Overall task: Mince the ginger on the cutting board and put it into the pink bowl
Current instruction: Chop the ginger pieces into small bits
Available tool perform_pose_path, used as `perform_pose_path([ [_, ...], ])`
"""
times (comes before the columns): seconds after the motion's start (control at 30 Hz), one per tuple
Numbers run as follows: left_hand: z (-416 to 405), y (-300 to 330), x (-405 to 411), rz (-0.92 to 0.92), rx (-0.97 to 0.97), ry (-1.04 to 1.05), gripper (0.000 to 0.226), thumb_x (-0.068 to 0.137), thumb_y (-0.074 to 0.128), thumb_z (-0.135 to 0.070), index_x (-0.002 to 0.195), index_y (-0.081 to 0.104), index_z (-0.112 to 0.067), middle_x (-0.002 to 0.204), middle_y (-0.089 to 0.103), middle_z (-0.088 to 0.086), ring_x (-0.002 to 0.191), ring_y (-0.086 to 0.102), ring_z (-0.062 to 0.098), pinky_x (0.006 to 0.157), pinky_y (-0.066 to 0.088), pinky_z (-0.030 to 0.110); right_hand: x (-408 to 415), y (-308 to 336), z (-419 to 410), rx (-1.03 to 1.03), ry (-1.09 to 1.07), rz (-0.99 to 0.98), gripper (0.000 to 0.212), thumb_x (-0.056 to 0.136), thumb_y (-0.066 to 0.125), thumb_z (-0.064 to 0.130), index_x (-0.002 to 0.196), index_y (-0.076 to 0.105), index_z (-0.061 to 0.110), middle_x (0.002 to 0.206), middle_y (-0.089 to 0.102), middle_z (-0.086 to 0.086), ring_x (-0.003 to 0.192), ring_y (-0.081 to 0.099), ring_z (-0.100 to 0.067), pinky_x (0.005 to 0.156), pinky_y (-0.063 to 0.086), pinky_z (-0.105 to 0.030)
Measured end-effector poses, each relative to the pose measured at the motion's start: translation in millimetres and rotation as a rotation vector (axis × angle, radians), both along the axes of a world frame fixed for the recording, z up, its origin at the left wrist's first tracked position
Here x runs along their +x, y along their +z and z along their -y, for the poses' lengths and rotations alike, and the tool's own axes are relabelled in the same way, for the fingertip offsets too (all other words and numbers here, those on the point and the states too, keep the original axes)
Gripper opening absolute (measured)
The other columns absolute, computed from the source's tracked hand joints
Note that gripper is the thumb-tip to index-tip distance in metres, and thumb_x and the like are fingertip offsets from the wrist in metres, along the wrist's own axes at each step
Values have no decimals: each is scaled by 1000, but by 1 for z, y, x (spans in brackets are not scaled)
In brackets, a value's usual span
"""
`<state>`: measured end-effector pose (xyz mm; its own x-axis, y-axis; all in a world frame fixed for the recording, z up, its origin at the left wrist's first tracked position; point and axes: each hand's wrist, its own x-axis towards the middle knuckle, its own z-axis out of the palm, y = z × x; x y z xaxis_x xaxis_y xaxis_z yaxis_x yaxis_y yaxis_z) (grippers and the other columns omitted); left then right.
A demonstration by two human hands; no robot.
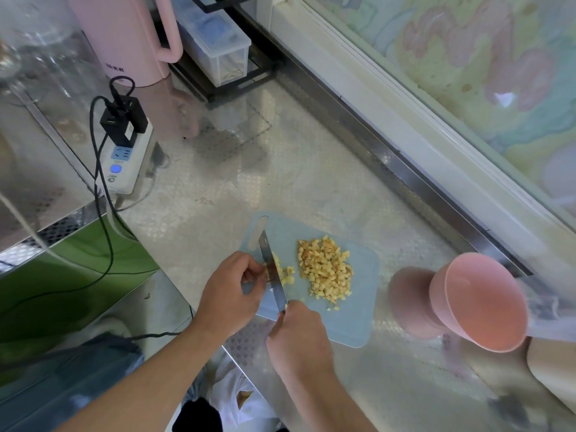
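A pale blue cutting board (352,319) lies on the steel counter. On it sits a pile of diced ginger (327,269), with a smaller bit of uncut ginger (285,274) to its left. My left hand (230,288) pinches that smaller piece against the board. My right hand (299,338) grips the handle of a knife (272,269), whose blade stands on the ginger right beside my left fingers. The pink bowl (480,304) stands empty to the right of the board.
A white power strip (124,163) with black plugs and cables lies at the back left. A pink kettle (124,35) and a clear container (215,42) stand at the back. A window sill runs along the right. The counter edge is near my left arm.
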<state>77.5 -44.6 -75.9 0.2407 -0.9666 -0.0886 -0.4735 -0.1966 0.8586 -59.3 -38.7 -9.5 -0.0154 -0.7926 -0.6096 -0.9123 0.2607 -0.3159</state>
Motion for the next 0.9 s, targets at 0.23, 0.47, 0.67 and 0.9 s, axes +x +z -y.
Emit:
perform_pose_path([
  [0.23,-3,4,1,-37,0,-19,19,91,72,-8,97,65,-24,95,62,-11,94,60,14,79,46,13,-11,-11,-9,-96,-102,143,29,101,43,32,75,45,19,73,58,-2,69,58,-28,60,44,-39],
  [0.47,-4,1,2,65,-22,-52,17,90,73,-12,97,64,-25,92,59,-15,91,56,10,78,46,16,-17,-7,-10,-151,-94,167,28,99,42,32,75,48,18,71,61,-3,68,60,-27,60,46,-42],
  [0.67,-5,-1,2,56,-23,-36,15,90,73,-12,95,65,-24,91,61,-15,90,58,9,78,49,20,-13,-5,-10,-171,-50,149,28,100,42,31,76,48,18,70,59,-2,66,58,-23,56,41,-35],
  [0.9,-5,0,4,44,-21,-39,16,90,72,-8,90,65,-22,88,61,-14,88,60,11,77,50,22,-11,-8,-10,-161,-20,130,28,100,42,32,76,47,19,71,59,-2,66,57,-23,53,37,-32],
])
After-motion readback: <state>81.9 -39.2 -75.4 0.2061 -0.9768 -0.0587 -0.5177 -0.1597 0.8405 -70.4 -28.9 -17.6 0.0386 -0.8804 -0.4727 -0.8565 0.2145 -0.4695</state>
